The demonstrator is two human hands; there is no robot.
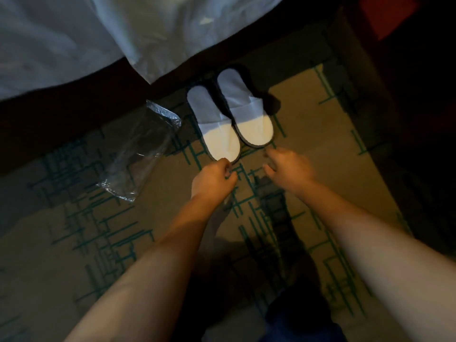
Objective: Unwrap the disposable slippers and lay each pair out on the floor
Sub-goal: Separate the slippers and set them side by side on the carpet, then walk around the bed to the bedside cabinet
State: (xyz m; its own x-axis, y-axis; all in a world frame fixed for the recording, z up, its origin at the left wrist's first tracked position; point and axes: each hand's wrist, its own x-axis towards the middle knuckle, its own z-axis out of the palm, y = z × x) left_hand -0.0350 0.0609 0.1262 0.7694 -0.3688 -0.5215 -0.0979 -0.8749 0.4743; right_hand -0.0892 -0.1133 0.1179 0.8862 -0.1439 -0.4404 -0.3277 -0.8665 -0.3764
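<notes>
Two white disposable slippers lie side by side on the patterned carpet (74, 243), heels toward the camera and toes toward the bed. The left slipper (214, 129) sits a little nearer the person than the right slipper (246, 112), and the two touch or nearly touch along their inner edges; the dim light makes that seam hard to judge. Each has a dark rim around its sole.

The left hand (213, 178) is at the heel of the left slipper, fingers curled in and thumb meeting them at the heel's edge, so it looks to be pinching the rim, though the fingertips are blurred and the exact contact cannot be confirmed. The right hand (287, 166) hovers just behind the heel of the right slipper, fingers loosely spread and curved, holding nothing; it is smeared by motion and its fingertips are indistinct.

An empty clear plastic wrapper (138, 151) lies crumpled on the carpet to the left of the slippers, apart from them, its far end fading into shadow beneath the bed. White bedding (74, 38) hangs over the bed's edge across the top, cut off by the frame. The right side is too dark to read, apart from a reddish patch (389, 18) in the upper corner. Both forearms run out of the frame at the bottom.
</notes>
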